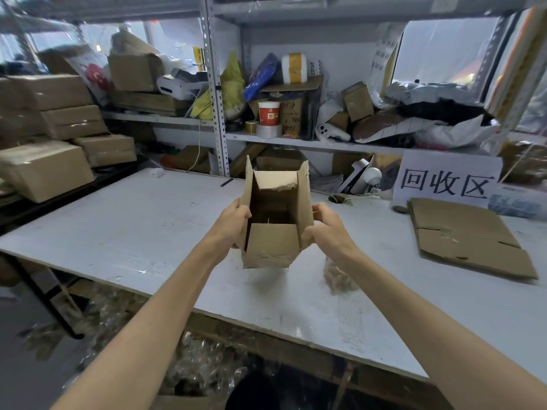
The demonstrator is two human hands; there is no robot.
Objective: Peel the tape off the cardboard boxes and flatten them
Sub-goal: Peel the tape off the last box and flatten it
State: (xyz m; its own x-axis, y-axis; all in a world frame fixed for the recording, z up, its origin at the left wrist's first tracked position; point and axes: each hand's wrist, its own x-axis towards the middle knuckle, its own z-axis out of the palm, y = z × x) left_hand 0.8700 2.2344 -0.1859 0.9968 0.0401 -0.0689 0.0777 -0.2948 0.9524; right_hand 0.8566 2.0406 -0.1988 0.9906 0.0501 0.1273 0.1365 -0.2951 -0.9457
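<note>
— Both hands grasp the cardboard box [276, 214], lifted above the worktop [124, 232]: left hand [236, 223] and right hand [324, 224] clasping opposite side walls.

— Flaps open, mouth facing them, long axis running away. I'd press those walls inward so it folds flat.

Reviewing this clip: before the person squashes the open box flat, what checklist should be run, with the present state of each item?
1. Both hands on the box: ok. Left hand and right hand grip opposite sides of the small cardboard box.
2. Flaps open: ok, near and far flaps stand free.
3. Tape fully off: cannot tell; torn residue shows on flap edges.
4. Box empty: ok as far as visible.
5. Table space below: ok.
6. Flattened cardboard pile reachable on the right: ok.
</note>
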